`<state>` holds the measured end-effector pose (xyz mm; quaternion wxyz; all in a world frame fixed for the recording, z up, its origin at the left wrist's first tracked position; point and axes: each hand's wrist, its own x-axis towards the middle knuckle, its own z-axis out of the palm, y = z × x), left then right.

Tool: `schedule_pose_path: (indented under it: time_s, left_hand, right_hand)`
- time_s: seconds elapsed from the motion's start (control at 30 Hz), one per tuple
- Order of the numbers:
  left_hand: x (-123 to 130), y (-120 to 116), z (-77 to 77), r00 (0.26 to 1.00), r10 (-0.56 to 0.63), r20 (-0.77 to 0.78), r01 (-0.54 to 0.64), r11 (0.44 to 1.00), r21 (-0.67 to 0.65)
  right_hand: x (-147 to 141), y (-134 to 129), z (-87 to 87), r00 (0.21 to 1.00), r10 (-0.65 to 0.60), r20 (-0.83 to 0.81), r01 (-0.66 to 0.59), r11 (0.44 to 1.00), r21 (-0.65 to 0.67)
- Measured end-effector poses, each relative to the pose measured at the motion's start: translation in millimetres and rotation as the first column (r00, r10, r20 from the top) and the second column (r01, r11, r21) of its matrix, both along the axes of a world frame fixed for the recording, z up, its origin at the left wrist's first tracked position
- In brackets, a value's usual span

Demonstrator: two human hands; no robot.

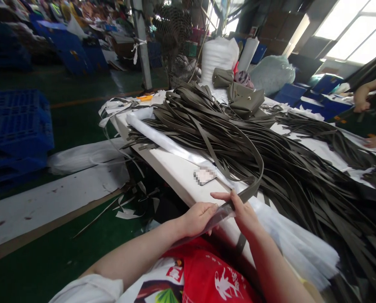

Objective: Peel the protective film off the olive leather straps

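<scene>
A long dark olive strap (249, 191) loops down from the heap of similar straps (207, 122) on the table to my hands. My left hand (198, 219) is closed around its near part, low in front of my red apron (218, 275). My right hand (244, 212) pinches the same strap a little farther along, with one finger stretched out to the left. Between the hands a shiny, see-through plastic film (221, 213) lies along the strap. The fingers' undersides are hidden.
A blurred-out card-like item (205, 175) lies on the white table (175, 172) just beyond my hands. Olive bags (246, 101) and a white foam roll (219, 59) stand behind the heap. Another person's hand (361, 99) is at right. Blue pallets (16, 130) are stacked left.
</scene>
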<state>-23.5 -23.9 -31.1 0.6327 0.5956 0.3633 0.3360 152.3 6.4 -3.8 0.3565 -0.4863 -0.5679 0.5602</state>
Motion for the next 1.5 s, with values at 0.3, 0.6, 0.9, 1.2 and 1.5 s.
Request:
schedule_pose_path:
  time_s: [0.3, 0.6, 0.9, 1.2, 1.5]
  left_hand:
    - [-11, -3, 5.1, 0.965, 0.129, -0.228, -0.096, 0.984, 0.151]
    - [-39, -4, -11.7, 0.992, -0.088, 0.094, 0.107, 0.970, -0.217]
    - [-40, -14, -14.5, 0.986, 0.070, -0.148, -0.067, 0.997, 0.023]
    - [-22, -11, 7.2, 0.982, 0.124, -0.143, -0.113, 0.990, 0.083]
    - [-21, -11, 2.0, 0.954, 0.133, -0.270, -0.044, 0.949, 0.311]
  right_hand:
    - [-23, -1, -4.5, 0.980, 0.077, -0.181, -0.082, 0.997, -0.017]
    - [-11, 20, 9.0, 0.941, 0.137, -0.310, -0.086, 0.981, 0.175]
    - [4, 20, -0.8, 0.947, 0.003, -0.321, 0.039, 0.992, 0.123]
    - [-19, 11, -20.0, 0.994, 0.026, -0.105, -0.012, 0.991, 0.132]
    - [-18, 18, -9.4, 0.975, -0.120, -0.189, 0.127, 0.992, 0.026]
